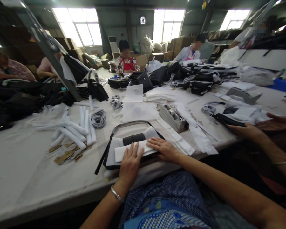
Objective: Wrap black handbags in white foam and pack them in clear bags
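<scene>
I can read no text, label, brand, number or sign from where I sit. A few marks come near it, but none resolves into letters for me. On the wall at the top centre of the frame I see a small dark plate [142, 20] with pale patches, and I make out no figure on it. Above the middle of the frame, a red apron [128, 65] bears a pale patch too blurred to read. Near the centre, a translucent sheet [139, 111] shows a faint greyish patch without legible print. At the left edge, a bright spot on a black item [8, 111] is too small for me to tell. I read nothing on the grey tape dispenser [170, 119] right of centre, nor on the black bag [134, 138] at lower centre.
</scene>
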Demonstrator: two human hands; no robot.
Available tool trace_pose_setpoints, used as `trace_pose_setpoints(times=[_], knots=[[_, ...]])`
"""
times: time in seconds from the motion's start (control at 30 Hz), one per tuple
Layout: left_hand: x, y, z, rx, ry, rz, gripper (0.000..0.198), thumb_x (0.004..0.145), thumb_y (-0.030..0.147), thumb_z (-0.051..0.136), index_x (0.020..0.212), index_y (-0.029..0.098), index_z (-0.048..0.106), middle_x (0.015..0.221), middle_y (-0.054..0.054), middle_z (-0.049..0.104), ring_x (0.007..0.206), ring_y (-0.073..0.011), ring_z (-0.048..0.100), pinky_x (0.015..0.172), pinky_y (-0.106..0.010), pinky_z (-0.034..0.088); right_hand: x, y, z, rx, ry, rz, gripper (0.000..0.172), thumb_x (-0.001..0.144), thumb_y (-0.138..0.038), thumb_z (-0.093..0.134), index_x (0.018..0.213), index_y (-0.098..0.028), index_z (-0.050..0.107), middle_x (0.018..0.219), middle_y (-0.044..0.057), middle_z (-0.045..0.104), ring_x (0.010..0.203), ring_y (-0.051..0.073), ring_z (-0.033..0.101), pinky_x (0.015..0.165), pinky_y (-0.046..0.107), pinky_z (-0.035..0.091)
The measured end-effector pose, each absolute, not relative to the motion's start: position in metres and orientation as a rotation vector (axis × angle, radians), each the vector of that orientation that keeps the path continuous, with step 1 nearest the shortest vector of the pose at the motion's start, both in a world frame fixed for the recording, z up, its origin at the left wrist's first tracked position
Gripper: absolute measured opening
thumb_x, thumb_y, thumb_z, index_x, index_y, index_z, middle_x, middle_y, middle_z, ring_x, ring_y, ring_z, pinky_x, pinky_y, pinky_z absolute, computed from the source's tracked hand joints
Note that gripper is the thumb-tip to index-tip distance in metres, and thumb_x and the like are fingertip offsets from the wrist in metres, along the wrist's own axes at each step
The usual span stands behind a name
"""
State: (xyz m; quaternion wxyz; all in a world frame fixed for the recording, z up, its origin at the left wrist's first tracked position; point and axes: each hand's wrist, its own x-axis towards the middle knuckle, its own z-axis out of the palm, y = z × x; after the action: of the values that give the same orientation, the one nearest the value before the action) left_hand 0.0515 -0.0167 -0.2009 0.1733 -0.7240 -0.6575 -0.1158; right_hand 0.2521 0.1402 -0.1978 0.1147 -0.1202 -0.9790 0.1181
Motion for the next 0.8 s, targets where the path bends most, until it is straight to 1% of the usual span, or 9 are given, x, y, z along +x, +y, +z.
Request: trace_pose_setpoints(times=[0.07,0.17,0.3,0.37,0.47,0.57,0.63,0.7,0.8], knots=[[0.062,-0.012,-0.194,-2.064,-1.858,-0.247,0.045,0.095,0.008,0.039,0.136,0.014,0.056,0.152,-0.015,0.045,0.142,-0.0313,0.041,0.112,-0.058,0.039,0.252,0.14,-0.195,-0.349,-2.867,0.355,0.072,0.079,-0.014,0.058,0.15,-0.018,0.044,0.156,0.01,0.041,0.148,0.027,0.03,0.121,0.046,0.028],[0.073,-0.003,-0.189,-2.083,-1.857,-0.205,0.043,0.094,0.009,0.039,0.132,0.008,0.059,0.145,-0.019,0.054,0.139,-0.0319,0.045,0.113,-0.057,0.037,0.251,0.14,-0.196,-0.365,-2.86,0.345,0.072,0.078,-0.016,0.059,0.149,-0.017,0.045,0.156,0.01,0.041,0.147,0.027,0.03,0.121,0.046,0.027],[0.072,-0.001,-0.202,-2.06,-1.808,-0.323,0.052,0.094,0.011,0.04,0.145,0.015,0.049,0.147,-0.014,0.052,0.139,-0.0312,0.046,0.114,-0.056,0.037,0.249,0.14,-0.2,-0.379,-2.821,0.326,0.071,0.078,-0.018,0.059,0.147,-0.014,0.046,0.156,0.01,0.042,0.147,0.028,0.03,0.122,0.046,0.025],[0.07,-0.003,-0.21,-2.033,-1.786,-0.376,0.053,0.095,0.01,0.037,0.146,0.017,0.046,0.149,-0.011,0.05,0.14,-0.0304,0.044,0.114,-0.055,0.036,0.25,0.137,-0.199,-0.373,-2.789,0.33,0.069,0.079,-0.017,0.058,0.147,-0.014,0.046,0.155,0.01,0.043,0.147,0.028,0.03,0.122,0.047,0.024],[0.069,-0.006,-0.216,-2.012,-1.798,-0.404,0.052,0.097,0.011,0.037,0.147,0.018,0.046,0.151,-0.011,0.047,0.141,-0.0296,0.043,0.116,-0.054,0.035,0.26,0.124,-0.198,-0.452,-2.651,0.358,0.062,0.087,-0.018,0.057,0.148,-0.02,0.044,0.153,0.008,0.045,0.147,0.026,0.032,0.122,0.049,0.024],[0.071,-0.007,-0.216,-2.013,-1.805,-0.389,0.051,0.097,0.011,0.039,0.148,0.018,0.045,0.153,-0.013,0.044,0.141,-0.0309,0.042,0.115,-0.055,0.036,0.276,0.101,-0.203,-0.763,-2.312,0.455,0.059,0.094,-0.026,0.058,0.15,-0.027,0.041,0.156,0.008,0.041,0.147,0.027,0.032,0.121,0.05,0.029],[0.071,-0.007,-0.215,-2.017,-1.81,-0.384,0.052,0.097,0.01,0.039,0.148,0.018,0.044,0.153,-0.013,0.042,0.142,-0.0315,0.041,0.115,-0.055,0.035,0.286,0.085,-0.21,-1.01,-2.048,0.628,0.061,0.094,-0.032,0.059,0.152,-0.027,0.038,0.156,0.009,0.04,0.142,0.028,0.04,0.115,0.049,0.04],[0.071,-0.007,-0.215,-2.023,-1.823,-0.401,0.052,0.097,0.01,0.039,0.148,0.018,0.043,0.154,-0.013,0.042,0.142,-0.0312,0.039,0.117,-0.055,0.034,0.291,0.074,-0.214,-1.19,-1.851,0.892,0.065,0.094,-0.036,0.059,0.153,-0.025,0.035,0.152,0.012,0.045,0.131,0.029,0.054,0.107,0.047,0.049],[0.071,-0.007,-0.215,-2.035,-1.838,-0.435,0.052,0.097,0.01,0.04,0.148,0.019,0.044,0.153,-0.013,0.042,0.142,-0.031,0.039,0.117,-0.054,0.032,0.292,0.073,-0.212,-1.271,-1.713,1.272,0.072,0.089,-0.04,0.064,0.153,-0.022,0.036,0.143,0.013,0.056,0.118,0.029,0.065,0.102,0.046,0.053]])
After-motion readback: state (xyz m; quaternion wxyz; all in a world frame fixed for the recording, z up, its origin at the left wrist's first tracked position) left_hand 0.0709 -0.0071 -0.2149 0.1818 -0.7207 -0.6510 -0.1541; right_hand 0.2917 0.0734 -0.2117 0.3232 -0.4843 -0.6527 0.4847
